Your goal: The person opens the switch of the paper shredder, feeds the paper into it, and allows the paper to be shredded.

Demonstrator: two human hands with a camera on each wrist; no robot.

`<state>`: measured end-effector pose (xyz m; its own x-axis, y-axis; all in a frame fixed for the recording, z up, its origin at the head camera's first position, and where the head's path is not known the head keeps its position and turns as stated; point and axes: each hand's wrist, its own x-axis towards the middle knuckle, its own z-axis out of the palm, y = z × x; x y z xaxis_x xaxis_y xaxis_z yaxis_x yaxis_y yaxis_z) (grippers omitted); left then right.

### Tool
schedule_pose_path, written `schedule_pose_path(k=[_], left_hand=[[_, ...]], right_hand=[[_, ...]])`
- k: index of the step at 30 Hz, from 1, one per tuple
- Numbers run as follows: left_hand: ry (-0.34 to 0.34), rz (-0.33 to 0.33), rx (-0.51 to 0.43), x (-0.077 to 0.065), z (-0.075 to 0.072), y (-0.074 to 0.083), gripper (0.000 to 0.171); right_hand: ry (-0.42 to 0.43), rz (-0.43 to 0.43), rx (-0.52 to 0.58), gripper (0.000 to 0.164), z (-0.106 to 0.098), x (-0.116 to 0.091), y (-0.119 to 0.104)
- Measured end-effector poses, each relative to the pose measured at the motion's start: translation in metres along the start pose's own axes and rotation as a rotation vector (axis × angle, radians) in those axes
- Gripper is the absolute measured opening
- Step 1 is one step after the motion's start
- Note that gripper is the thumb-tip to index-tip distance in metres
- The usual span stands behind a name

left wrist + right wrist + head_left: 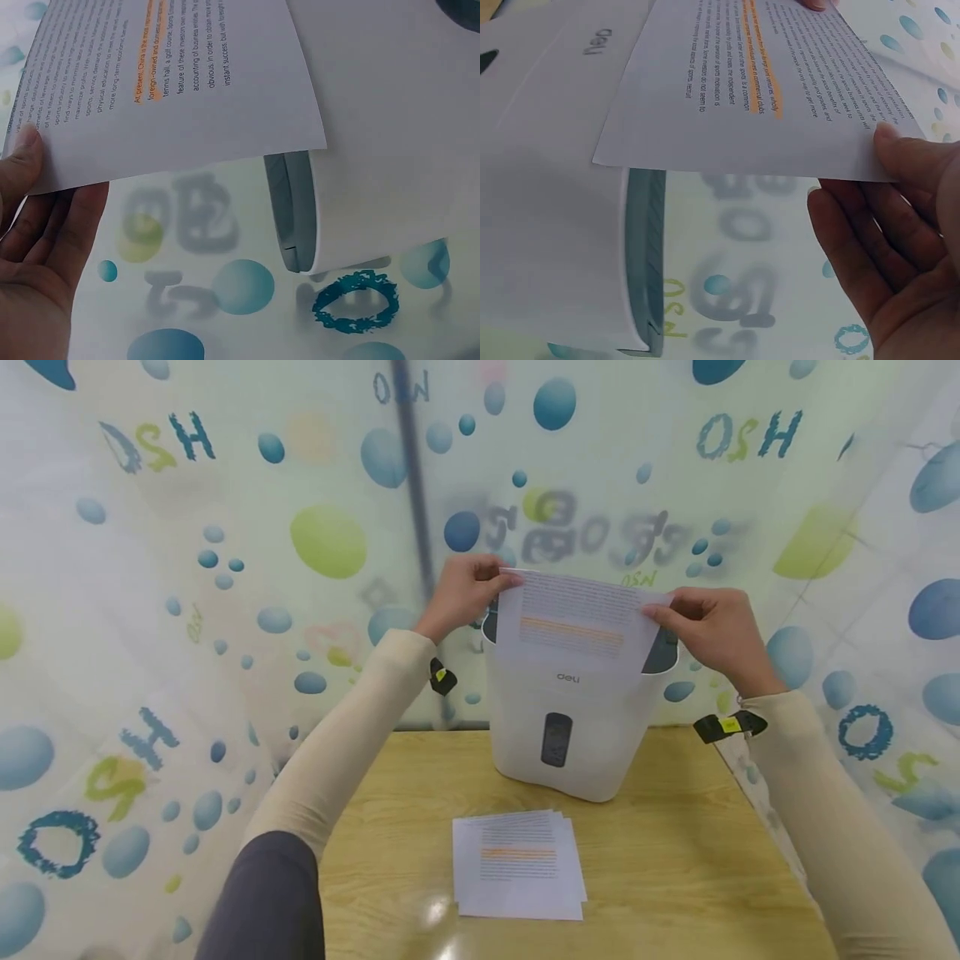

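Both hands hold up one printed sheet of paper [573, 647] with an orange highlighted band across its text. My left hand [461, 597] pinches its upper left corner between thumb and fingers. At the upper right corner, my right hand [718, 628] pinches it the same way. Behind the sheet stands a white paper shredder [517, 735] marked "deli", with a dark oval window in its front. The sheet covers the middle of its grey top, and the slot is hidden. In the left wrist view the sheet's free edge [247, 150] overlaps the machine's front.
A small pile of printed sheets [517, 897], the top one also highlighted in orange, lies on the wooden table [390, 860] in front of the shredder. Close behind the table hangs a patterned curtain [330, 543], which also runs along both sides.
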<state>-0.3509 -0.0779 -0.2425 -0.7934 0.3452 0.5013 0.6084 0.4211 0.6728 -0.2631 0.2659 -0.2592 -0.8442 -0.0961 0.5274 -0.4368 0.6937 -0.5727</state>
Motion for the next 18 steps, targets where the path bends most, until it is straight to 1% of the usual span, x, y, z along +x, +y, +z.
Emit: schedule_pose_path(k=[3, 5, 10, 12, 16, 18], left_hand=[[0.021, 0.024, 0.005, 0.010, 0.000, 0.004, 0.014], [0.019, 0.014, 0.005, 0.017, 0.000, 0.006, 0.014], [-0.013, -0.018, 0.011, 0.032, 0.003, 0.010, 0.016], [-0.014, -0.005, 0.022, 0.038, 0.005, 0.011, 0.017], [0.009, 0.023, 0.043, 0.051, 0.006, 0.012, 0.018], [0.018, 0.016, 0.043, 0.058, 0.006, 0.012, 0.019]], right_hand=[[0.017, 0.008, -0.011, 0.032, -0.005, 0.007, 0.000], [0.025, 0.018, -0.013, 0.033, -0.008, 0.012, 0.000], [0.033, 0.066, -0.014, 0.037, -0.016, 0.020, 0.004], [0.039, 0.077, -0.009, 0.038, -0.019, 0.024, 0.006], [0.058, 0.077, -0.005, 0.041, -0.020, 0.035, 0.006], [0.058, 0.087, 0.001, 0.043, -0.019, 0.041, 0.006]])
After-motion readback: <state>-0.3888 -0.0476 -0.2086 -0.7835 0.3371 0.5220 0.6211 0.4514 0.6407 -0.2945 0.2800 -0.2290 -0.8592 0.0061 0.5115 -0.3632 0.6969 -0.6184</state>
